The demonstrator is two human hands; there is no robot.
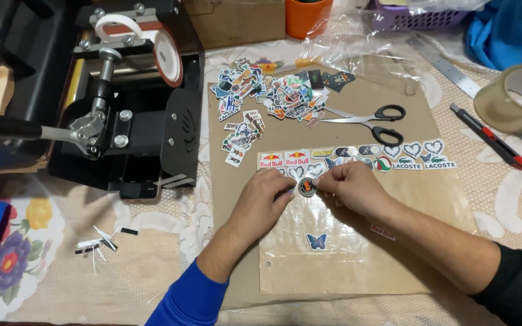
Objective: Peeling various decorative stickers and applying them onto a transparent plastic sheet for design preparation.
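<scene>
Both hands meet at the middle of the bench [152,278], over a clear plastic sheet [333,253] lying on a brown cardboard sheet [394,108]. The left hand [268,194] and the right hand [347,186] each pinch, with fingertips closed on its edge, a small round black sticker with an orange centre [307,187], which sits between them at the sheet's upper edge.

At 12 o'clock from the round sticker runs a row of cut stickers [357,158]: red-and-white rectangles on the left, heart shapes and white-and-green rectangles toward the right. Further out at 11 o'clock lies a loose pile of mixed colourful stickers [273,93]. Black-handled scissors [373,121] rest at 1 o'clock (blades pointing left). At 6 o'clock a blue butterfly sticker [316,241] lies on the plastic. A roll of tan packing tape [515,96] stands at 2 o'clock, a black mug heat press [134,96] at 10 o'clock.
</scene>
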